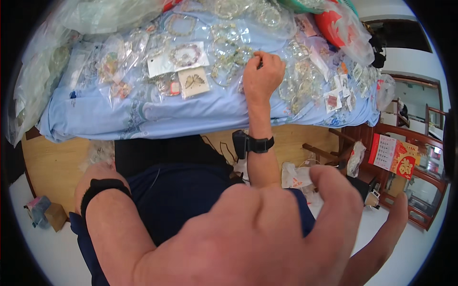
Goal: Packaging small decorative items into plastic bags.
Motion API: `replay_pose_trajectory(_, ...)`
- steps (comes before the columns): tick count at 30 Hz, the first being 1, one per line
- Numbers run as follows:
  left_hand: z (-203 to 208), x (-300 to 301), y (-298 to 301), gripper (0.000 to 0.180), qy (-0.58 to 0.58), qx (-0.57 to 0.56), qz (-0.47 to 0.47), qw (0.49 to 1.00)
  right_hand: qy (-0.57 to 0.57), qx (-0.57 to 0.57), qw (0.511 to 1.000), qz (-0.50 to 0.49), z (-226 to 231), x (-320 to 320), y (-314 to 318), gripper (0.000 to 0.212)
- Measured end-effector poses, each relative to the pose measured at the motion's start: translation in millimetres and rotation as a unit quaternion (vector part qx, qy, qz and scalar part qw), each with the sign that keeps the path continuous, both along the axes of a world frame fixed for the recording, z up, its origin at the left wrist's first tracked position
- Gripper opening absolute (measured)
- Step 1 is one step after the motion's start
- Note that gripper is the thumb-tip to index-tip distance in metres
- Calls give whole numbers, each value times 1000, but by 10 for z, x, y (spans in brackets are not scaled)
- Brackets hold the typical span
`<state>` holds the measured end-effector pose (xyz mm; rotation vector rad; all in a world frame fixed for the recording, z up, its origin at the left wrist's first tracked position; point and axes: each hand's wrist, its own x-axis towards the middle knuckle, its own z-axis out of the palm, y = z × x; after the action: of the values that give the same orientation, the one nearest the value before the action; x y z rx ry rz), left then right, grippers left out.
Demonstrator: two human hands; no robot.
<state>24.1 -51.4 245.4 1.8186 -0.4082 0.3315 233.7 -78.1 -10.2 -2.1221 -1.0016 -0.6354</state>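
My right hand (pixel 264 76) rests over the near middle of the bed-like surface with its fingers curled in. What they hold, if anything, is hidden. Beside its knuckles lie beaded bracelets (pixel 231 50) in clear bags. To its left are a white card with a purple bead bracelet (pixel 186 55) and a square card with a butterfly ornament (pixel 194 82). Very large in the foreground, my left hand (pixel 262 233) is raised close to the camera with fingers apart and nothing seen in them. A black band (pixel 102 190) circles the left forearm; a black wrist device (pixel 253 144) sits on the right.
Light blue cloth (pixel 157 117) covers the surface, strewn with many bagged trinkets (pixel 114 66). Bulky plastic bags (pixel 40 81) line its left edge; a red-and-clear bag (pixel 341 31) stands at the far right. A wooden glass-fronted cabinet (pixel 415 200) and a dark stool are at right.
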Motion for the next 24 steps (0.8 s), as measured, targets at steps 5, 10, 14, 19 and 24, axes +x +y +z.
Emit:
replay_pose_trajectory(5, -104, -8, -10, 22, 40, -89, -32, 995, -25, -1, 1000, 0, -37, 61, -16, 12)
replay_pose_trajectory(10, -153, -140, 65, 17, 76, -163, -47, 983, -60, -5, 998, 5, -21, 112, -32, 12)
replay_pose_trajectory(14, -37, -250, 342, 15, 96, -199, -48, 974, -20, -20, 1000, 0, 67, -29, 57, 12)
replay_pose_trajectory(19, -160, -339, 327, 13, 64, -176, -49, 981, -76, -42, 996, -6, 101, 4, -23, 12)
replay_pose_trajectory(24, -1134, -514, 1016, 38, -28, 149, 238, 959, -40, -99, 992, 73, 265, -174, -178, 22)
